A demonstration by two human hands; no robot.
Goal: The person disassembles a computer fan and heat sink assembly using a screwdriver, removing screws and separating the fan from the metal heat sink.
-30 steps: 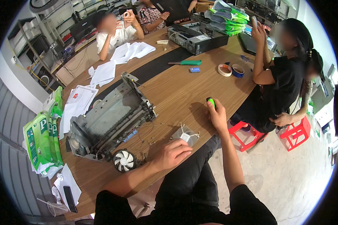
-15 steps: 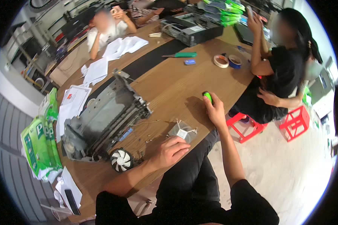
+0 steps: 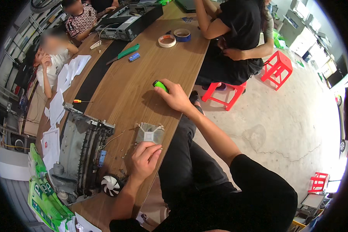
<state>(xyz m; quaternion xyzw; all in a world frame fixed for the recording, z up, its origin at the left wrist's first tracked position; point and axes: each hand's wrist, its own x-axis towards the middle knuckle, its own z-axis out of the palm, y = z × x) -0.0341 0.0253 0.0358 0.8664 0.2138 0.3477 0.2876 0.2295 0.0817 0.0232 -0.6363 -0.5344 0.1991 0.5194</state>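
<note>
Bright, even daylight; fisheye-bent edges

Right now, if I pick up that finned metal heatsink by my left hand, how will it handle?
The heatsink looks like stiff finned metal, so probably rigid and light. It lies flat, unlikely to roll. Its thin fins may feel sharp or bend under the left hand.

Bright green tool handle (image 3: 160, 85), silvery finned heatsink (image 3: 149, 133), brown wood-grain table (image 3: 143, 69), red stools (image 3: 277, 66)

My left hand (image 3: 143, 160) rests knuckles up, fingers curled inward, forearm bare. My right hand (image 3: 174, 96) reaches well ahead of it, arm nearly straight, fingers closed loosely, black sleeve covering my upper arm.
</note>
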